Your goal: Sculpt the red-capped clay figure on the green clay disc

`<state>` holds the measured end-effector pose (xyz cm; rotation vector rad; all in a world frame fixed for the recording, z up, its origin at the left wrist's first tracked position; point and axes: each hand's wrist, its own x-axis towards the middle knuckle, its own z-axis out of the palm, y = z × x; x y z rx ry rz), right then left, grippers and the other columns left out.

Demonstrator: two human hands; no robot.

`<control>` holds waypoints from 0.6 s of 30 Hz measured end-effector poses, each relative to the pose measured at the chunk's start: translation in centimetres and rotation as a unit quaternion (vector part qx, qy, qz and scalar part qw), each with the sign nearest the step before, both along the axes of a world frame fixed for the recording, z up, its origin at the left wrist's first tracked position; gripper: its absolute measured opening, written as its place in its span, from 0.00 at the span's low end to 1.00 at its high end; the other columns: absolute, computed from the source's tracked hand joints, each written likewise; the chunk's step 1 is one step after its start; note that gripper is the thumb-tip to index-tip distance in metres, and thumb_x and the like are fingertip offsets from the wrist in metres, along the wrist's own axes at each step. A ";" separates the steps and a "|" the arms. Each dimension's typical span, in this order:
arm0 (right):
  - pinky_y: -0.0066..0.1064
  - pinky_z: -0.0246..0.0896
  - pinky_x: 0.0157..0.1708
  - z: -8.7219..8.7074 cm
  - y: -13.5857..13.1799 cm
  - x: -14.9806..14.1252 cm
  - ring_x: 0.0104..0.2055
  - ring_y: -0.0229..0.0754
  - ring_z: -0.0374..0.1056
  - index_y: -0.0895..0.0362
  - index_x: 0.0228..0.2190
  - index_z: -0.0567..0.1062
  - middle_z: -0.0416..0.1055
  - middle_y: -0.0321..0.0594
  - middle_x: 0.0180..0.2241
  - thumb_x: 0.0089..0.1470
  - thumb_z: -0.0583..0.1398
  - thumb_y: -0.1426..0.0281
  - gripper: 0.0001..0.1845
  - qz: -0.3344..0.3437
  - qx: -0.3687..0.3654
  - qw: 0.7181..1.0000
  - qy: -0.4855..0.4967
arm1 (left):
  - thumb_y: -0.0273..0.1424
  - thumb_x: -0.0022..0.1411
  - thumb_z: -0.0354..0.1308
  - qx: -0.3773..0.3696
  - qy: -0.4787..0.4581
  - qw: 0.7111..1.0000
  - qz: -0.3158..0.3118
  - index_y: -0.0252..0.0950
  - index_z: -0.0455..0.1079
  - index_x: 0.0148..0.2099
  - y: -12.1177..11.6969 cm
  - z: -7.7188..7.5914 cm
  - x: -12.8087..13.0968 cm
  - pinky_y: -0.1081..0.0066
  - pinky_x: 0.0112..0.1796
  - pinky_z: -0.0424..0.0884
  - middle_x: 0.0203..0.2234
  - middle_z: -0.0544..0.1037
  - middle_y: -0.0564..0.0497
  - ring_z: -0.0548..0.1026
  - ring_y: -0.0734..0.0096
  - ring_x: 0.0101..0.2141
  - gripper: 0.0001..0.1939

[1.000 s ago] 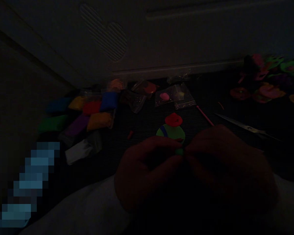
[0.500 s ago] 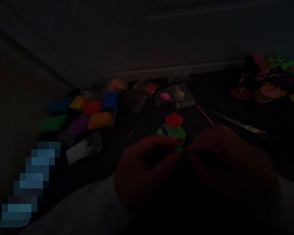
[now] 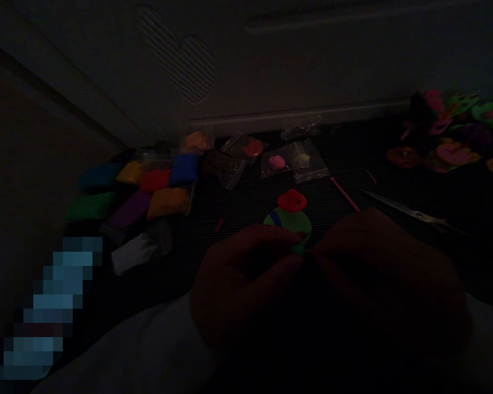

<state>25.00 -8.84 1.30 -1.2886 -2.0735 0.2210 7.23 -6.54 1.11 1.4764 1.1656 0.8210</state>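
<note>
The scene is very dark. My left hand [image 3: 242, 284] pinches a small green piece of clay [image 3: 298, 250] between thumb and fingers. Close on its right, my right hand [image 3: 386, 273] is closed on a thin reddish piece [image 3: 309, 251], whose tip points at the green clay; its kind is hard to make out. Just beyond my fingertips lies a flat light-green clay shape [image 3: 293, 220] with a blue stripe, partly hidden by my left hand. A red clay piece [image 3: 292, 201] with a dark cross mark adjoins its far edge.
Colourful clay packets [image 3: 168, 202] are piled at the left. Small plastic bags [image 3: 308, 164] lie along the back by the wall. A pink stick [image 3: 344, 193] and scissors [image 3: 419, 214] lie beyond my right hand. Finished clay figures [image 3: 452, 153] stand at far right. A red scrap [image 3: 219, 225] lies left of centre.
My right hand has drawn very slightly rightward from the green clay, showing more of the thin reddish piece between the hands. Everything else stays where it was.
</note>
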 end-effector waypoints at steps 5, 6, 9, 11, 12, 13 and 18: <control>0.27 0.59 0.36 0.0 0.2 -0.1 0.33 0.34 0.66 0.56 0.32 0.72 0.72 0.34 0.30 0.47 0.59 0.72 0.07 -0.006 -0.004 1.000 0.015 | 0.29 0.52 0.61 -0.013 -0.013 1.000 0.001 0.47 0.72 0.36 -0.1 0.0 -0.1 0.89 0.30 0.67 0.28 0.78 0.62 0.75 0.83 0.29 0.08; 0.28 0.59 0.36 0.0 0.2 0.0 0.33 0.34 0.66 0.56 0.32 0.72 0.72 0.34 0.30 0.48 0.59 0.72 0.06 -0.005 -0.003 1.000 0.016 | 0.29 0.52 0.61 -0.015 -0.012 1.000 0.002 0.47 0.72 0.36 -0.1 0.0 -0.2 0.89 0.30 0.67 0.28 0.78 0.62 0.75 0.83 0.29 0.08; 0.28 0.60 0.36 -0.2 0.0 -0.1 0.32 0.34 0.66 0.55 0.32 0.72 0.72 0.33 0.30 0.48 0.59 0.72 0.06 -0.001 0.005 1.000 0.010 | 0.29 0.51 0.62 -0.014 -0.005 1.000 0.007 0.46 0.72 0.36 -0.1 0.1 -0.4 0.88 0.31 0.68 0.28 0.78 0.61 0.75 0.81 0.29 0.08; 0.29 0.60 0.35 -0.2 -0.1 -0.2 0.32 0.35 0.66 0.55 0.31 0.72 0.72 0.33 0.29 0.48 0.59 0.72 0.05 -0.003 0.003 1.000 0.006 | 0.29 0.50 0.62 -0.012 -0.003 1.000 0.009 0.46 0.72 0.35 -0.1 0.2 -0.3 0.87 0.30 0.68 0.27 0.78 0.60 0.75 0.80 0.29 0.08; 0.29 0.60 0.35 -0.2 -0.1 -0.2 0.32 0.36 0.66 0.55 0.32 0.72 0.72 0.34 0.29 0.48 0.59 0.72 0.05 -0.005 0.002 1.000 0.005 | 0.29 0.50 0.62 -0.012 -0.002 1.000 0.010 0.45 0.73 0.35 0.0 0.3 -0.3 0.86 0.30 0.68 0.27 0.78 0.60 0.75 0.80 0.29 0.08; 0.30 0.60 0.36 -0.1 -0.1 -0.1 0.33 0.36 0.67 0.55 0.32 0.72 0.72 0.35 0.30 0.48 0.59 0.70 0.06 -0.009 0.001 1.000 0.003 | 0.29 0.50 0.62 -0.012 -0.003 1.000 0.009 0.45 0.73 0.35 0.0 0.3 -0.2 0.85 0.30 0.69 0.27 0.78 0.59 0.75 0.79 0.29 0.08; 0.30 0.61 0.39 0.9 1.4 2.9 0.38 0.40 0.67 0.59 0.37 0.71 0.71 0.42 0.34 0.51 0.56 0.70 0.10 -0.066 0.041 0.997 -0.019 | 0.29 0.48 0.63 -0.041 -0.009 0.998 0.056 0.43 0.73 0.32 0.3 0.6 0.1 0.81 0.27 0.70 0.26 0.79 0.57 0.76 0.74 0.27 0.07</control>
